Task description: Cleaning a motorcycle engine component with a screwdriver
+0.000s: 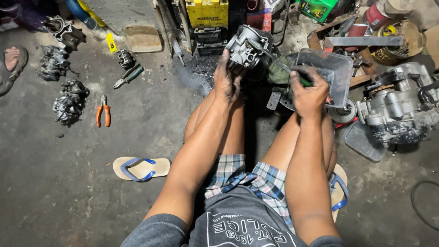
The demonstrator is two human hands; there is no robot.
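Observation:
My left hand [227, 75] grips a grey metal carburetor [246, 46] and holds it up in front of my knees. In my right hand [308, 93] is a screwdriver [274, 59] with a green handle, its thin shaft slanting up-left so the tip rests on the carburetor body. Both hands are smeared with black grease. I sit low over a stained concrete floor, knees apart, in checked shorts.
A clear plastic tray [336, 73] and a grey engine assembly [398, 107] lie to the right. Orange-handled pliers [103, 112], other pliers [129, 76] and several dirty engine parts [68, 98] lie left. Sandals [141, 168] sit by my legs; a yellow battery [206, 13] stands ahead.

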